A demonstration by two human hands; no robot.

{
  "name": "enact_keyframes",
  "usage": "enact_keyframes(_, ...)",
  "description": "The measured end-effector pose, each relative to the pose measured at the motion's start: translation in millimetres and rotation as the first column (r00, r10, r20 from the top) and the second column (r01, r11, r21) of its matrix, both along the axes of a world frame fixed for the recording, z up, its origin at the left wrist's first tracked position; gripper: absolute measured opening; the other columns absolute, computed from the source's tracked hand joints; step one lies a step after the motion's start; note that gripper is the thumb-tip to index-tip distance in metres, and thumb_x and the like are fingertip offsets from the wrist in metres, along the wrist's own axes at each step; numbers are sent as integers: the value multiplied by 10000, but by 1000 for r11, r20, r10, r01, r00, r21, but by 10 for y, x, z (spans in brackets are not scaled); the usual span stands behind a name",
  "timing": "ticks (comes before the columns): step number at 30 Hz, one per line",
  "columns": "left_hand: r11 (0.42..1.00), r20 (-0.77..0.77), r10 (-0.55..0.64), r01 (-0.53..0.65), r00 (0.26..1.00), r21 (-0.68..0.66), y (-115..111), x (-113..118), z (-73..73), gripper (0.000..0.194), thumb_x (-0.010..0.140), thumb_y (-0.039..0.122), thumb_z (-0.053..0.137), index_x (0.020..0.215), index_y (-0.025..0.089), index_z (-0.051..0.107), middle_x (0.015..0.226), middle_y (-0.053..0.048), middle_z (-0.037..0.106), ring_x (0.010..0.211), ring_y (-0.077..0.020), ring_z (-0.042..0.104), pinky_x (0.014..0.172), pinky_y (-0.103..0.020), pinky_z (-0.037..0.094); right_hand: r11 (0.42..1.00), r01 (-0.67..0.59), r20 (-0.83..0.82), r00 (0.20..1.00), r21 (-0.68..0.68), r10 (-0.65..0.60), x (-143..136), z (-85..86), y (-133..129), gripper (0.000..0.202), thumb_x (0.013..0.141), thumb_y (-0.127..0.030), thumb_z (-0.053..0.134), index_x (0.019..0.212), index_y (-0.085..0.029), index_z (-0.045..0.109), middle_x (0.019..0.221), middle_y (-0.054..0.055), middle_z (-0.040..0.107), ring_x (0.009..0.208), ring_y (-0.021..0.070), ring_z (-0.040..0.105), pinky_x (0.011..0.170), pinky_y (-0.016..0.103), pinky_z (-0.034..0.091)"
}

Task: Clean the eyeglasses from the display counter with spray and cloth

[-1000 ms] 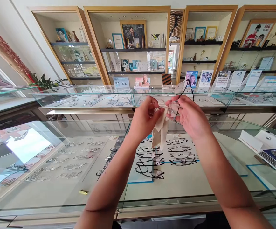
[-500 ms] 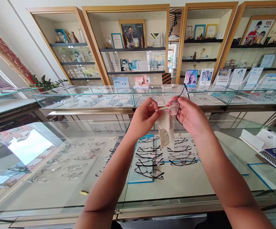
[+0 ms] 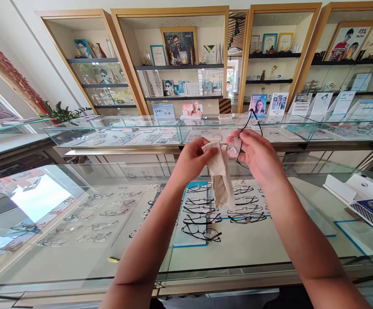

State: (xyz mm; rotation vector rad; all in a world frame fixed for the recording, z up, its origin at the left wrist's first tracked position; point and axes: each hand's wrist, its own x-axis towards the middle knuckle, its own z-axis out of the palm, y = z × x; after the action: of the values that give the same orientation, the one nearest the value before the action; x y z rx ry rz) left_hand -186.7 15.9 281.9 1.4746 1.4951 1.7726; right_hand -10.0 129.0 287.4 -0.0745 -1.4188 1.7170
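My left hand (image 3: pixel 194 161) pinches a cream cloth (image 3: pixel 219 171) by its top, thumb in front, and the rest of the cloth hangs down over the glass counter. To the right, my right hand (image 3: pixel 259 154) holds a pair of dark-framed glasses (image 3: pixel 235 146) between thumb and fingers. One clear lens faces the cloth, and the thin temples stick up above the hand. The lens is close beside the cloth; whether they touch cannot be made out.
Under the counter glass (image 3: pixel 225 257) lie rows of eyeglasses (image 3: pixel 202 231). A white box (image 3: pixel 363 189) stands at the right. Behind is another glass display case (image 3: pixel 131 148), with wooden shelves (image 3: pixel 178 66) beyond. A small gold object (image 3: pixel 113 260) lies front left.
The cloth has come away from the lens and hangs lower and more spread out from my left hand. The glasses have turned slightly, with their temples now farther apart.
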Motion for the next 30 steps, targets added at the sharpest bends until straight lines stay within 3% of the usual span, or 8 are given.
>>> enact_keyframes(4, 991, 194, 133, -133, 972, -11, 13, -76, 13, 312, 860, 321, 856, 831, 228, 559, 812, -9, 663, 736, -145, 674, 668, -289, 639, 997, -49, 71, 996, 56, 45, -35, -34, -60, 253, 918, -531, 843, 927, -279, 829, 1039, 49, 801, 1023, 223, 728, 800, 350, 634)
enact_keyframes(11, 988, 350, 75, -116, 934, 99, 30, -88, 13, 342, 870, 309, 852, 816, 229, 524, 839, -20, 663, 784, -145, 705, 705, -272, 667, 983, -163, 213, 967, 85, 142, -216, -171, -173, 307, 911, -578, 836, 895, -272, 854, 1030, 66, 815, 966, 201, 712, 782, 331, 608)
enact_keyframes(18, 978, 345, 58, -123, 937, 170, 35, -65, 13, 314, 862, 327, 862, 797, 217, 575, 904, -43, 705, 841, -154, 718, 749, -281, 663, 977, -104, 239, 969, 186, 58, -273, -235, -94, 308, 949, -562, 794, 893, -263, 846, 1005, 54, 825, 865, 167, 652, 721, 312, 497)
enact_keyframes(23, 976, 299, 32, -94, 954, 194, 17, -33, 18, 232, 908, 384, 832, 839, 210, 694, 922, -50, 713, 874, -161, 714, 820, -303, 673, 964, -109, 217, 975, 241, 56, -289, -240, -60, 275, 987, -498, 756, 873, -266, 852, 977, 41, 830, 798, 153, 598, 723, 335, 444)
enact_keyframes(26, 975, 285, 45, -105, 957, 197, 24, -35, 12, 266, 947, 454, 799, 858, 213, 729, 905, -54, 706, 857, -164, 713, 802, -306, 660, 961, -123, 207, 976, 249, 71, -296, -239, -44, 271, 995, -485, 748, 874, -264, 847, 974, 37, 828, 777, 151, 578, 728, 342, 434)
enact_keyframes(30, 970, 246, 39, -96, 968, 224, 49, -35, -15, 290, 898, 447, 893, 873, 226, 706, 879, -21, 689, 749, -113, 644, 736, -271, 608, 950, -159, 206, 973, 268, 104, -308, -249, -22, 284, 1008, -490, 732, 877, -258, 832, 974, 37, 813, 794, 164, 585, 742, 345, 446)
